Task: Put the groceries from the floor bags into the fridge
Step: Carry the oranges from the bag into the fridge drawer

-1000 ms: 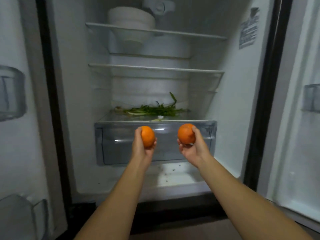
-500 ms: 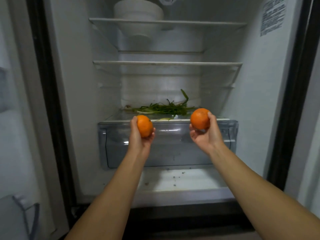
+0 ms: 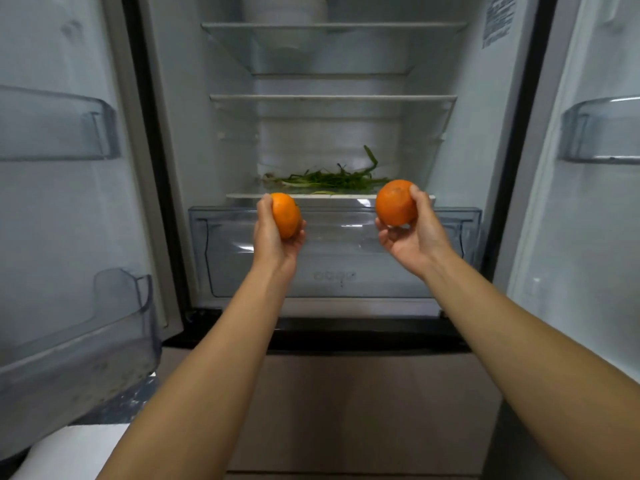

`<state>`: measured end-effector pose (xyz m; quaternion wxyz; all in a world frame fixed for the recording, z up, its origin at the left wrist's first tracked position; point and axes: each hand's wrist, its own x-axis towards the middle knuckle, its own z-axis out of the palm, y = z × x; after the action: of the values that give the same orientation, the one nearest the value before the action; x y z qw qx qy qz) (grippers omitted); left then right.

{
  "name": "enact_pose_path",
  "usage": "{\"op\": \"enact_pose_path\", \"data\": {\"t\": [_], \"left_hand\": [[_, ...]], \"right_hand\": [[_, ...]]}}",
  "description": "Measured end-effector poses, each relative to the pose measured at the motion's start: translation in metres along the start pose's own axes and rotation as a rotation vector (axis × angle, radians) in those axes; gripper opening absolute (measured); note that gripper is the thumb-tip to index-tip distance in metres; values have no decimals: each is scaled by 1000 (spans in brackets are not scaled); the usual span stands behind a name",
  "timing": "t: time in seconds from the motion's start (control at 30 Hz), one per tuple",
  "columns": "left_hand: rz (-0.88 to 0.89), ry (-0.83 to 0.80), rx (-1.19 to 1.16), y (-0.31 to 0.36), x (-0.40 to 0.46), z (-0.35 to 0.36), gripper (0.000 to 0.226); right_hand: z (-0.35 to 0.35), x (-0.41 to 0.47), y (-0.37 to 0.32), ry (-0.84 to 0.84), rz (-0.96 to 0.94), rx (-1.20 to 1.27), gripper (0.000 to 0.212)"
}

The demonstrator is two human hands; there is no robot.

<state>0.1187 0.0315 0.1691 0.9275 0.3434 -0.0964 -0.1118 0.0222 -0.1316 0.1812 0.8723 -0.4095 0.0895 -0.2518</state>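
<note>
Compared with a second ago, the left hand [image 3: 277, 233] and right hand [image 3: 412, 233], fingers clamped on one orange [image 3: 285, 220] and another orange [image 3: 396, 202], are raised at center frame toward the fridge shelf [image 3: 346, 196], so placing seems close.

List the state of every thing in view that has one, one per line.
Left door: open.
Right door: open.
Drawer: shut.
Left hand: grips left orange.
Right hand: grips right orange.
Greens: lying on lowest shelf.
Bowl: on top shelf.
</note>
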Motion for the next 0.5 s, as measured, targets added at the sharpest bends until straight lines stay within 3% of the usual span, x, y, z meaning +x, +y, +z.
{"op": "enact_pose_path", "data": {"t": [0.2, 0.37, 0.5], "left_hand": [[6, 13, 4, 3, -23, 0, 40], [3, 25, 32, 0, -31, -10, 41], [61, 71, 261, 13, -47, -17, 30]], "right_hand": [[-5, -26, -7, -35, 35, -5, 36], [-17, -34, -11, -80, 77, -12, 43], [-25, -36, -25, -137, 174, -127, 49]]}}
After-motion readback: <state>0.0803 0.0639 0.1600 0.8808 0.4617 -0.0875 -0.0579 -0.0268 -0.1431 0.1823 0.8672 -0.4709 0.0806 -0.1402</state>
